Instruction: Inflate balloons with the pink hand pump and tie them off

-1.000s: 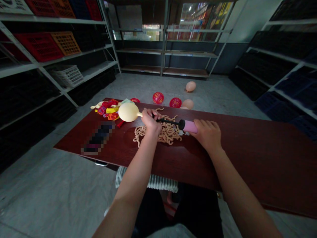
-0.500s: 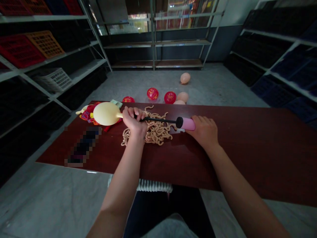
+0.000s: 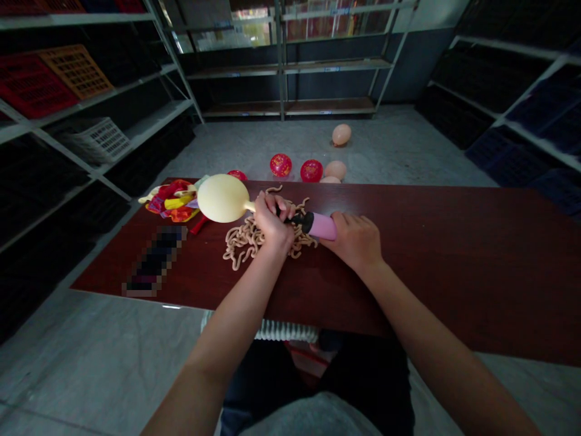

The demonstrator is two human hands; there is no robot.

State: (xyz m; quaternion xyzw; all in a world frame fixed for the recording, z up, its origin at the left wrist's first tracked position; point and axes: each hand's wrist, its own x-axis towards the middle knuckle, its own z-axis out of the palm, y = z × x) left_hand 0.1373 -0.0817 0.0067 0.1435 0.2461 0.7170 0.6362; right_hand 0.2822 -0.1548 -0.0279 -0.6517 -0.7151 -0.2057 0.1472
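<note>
1. Pale-yellow balloon (image 3: 223, 198), inflated and rounded, is above and to the left of the heap of tan curled strands (image 3: 242, 237), your reference point throughout. Its neck runs into your left hand.
2. Your left hand (image 3: 272, 217) is over the heap, closed around the balloon's neck and the black end of the pump (image 3: 323, 226). Your fingers hide the joint between neck and pump.
3. Your right hand (image 3: 356, 242), just right of the heap, is wrapped around the pump's pink barrel. A short black section shows between your two hands.
4. Limp balloons (image 3: 176, 202) in red, yellow, orange and cream are bunched left of the heap. A slim red item (image 3: 198, 225) lies between the bunch and the heap.
5. Also left of the heap, nearer you, lies a dark oblong object (image 3: 157, 257), pixelated and not identifiable.
6. All of these are on or above the dark red-brown desk (image 3: 454, 260), which extends well to the right of the heap.
7. Beyond the heap, past the desk's far edge, red printed balloons (image 3: 280, 165) and peach balloons (image 3: 341, 134) are visible, the farthest peach one resting on the floor (image 3: 385, 142).
</note>
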